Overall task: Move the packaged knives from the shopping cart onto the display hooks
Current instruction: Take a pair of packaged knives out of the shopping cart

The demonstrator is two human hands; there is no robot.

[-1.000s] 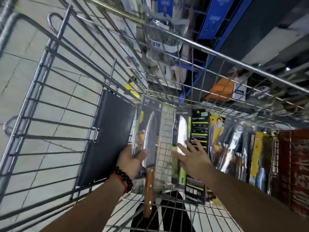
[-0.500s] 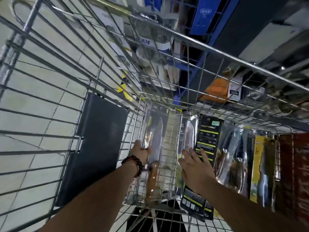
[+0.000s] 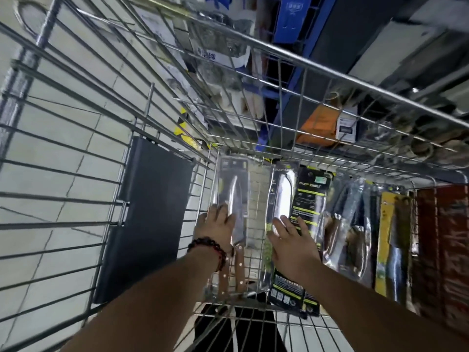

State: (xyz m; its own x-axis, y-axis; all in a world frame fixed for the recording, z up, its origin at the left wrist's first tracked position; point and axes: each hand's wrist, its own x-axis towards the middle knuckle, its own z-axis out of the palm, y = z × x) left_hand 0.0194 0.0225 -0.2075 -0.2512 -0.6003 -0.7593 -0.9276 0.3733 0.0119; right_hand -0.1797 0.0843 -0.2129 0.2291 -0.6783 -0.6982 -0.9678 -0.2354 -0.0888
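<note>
Clear-packed knife (image 3: pixel 232 196) now lies lower in cart (image 3: pixel 330 72); left grip (image 3: pixel 215 224) holds it, right grip (image 3: pixel 291 240) flat.

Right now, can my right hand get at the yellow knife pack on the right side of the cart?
Probably yes. The right hand lies flat on the black pack, and only the clear packs stand between it and the yellow pack, whose face is uncovered.
</note>
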